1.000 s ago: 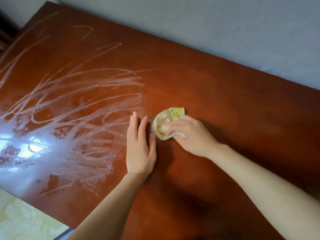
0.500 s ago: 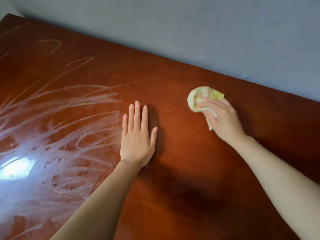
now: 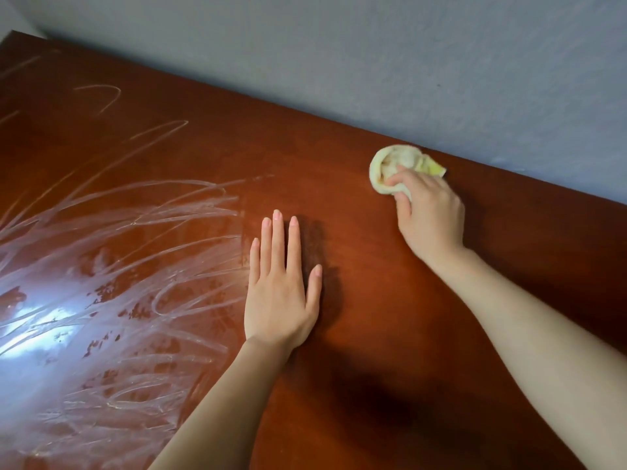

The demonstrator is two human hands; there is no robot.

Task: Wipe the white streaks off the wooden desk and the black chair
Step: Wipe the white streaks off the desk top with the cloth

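The reddish-brown wooden desk [image 3: 390, 300] fills the view. White streaks [image 3: 118, 266] cover its left half, with thinner loops toward the far left corner; the right half shows bare wood. My left hand [image 3: 281, 286] rests flat on the desk, fingers straight, at the right edge of the streaks. My right hand [image 3: 429, 215] grips a bunched pale yellow cloth [image 3: 390, 167] and holds it against the desktop near the far edge. No chair is in view.
A grey-blue wall [image 3: 373, 62] runs right along the desk's far edge, close behind the cloth. A bright light reflection [image 3: 44, 320] glares on the streaked area at the left.
My right hand has carried the cloth from beside my left hand away to the right, up to the desk's far edge by the wall. My left hand has stayed flat in place.
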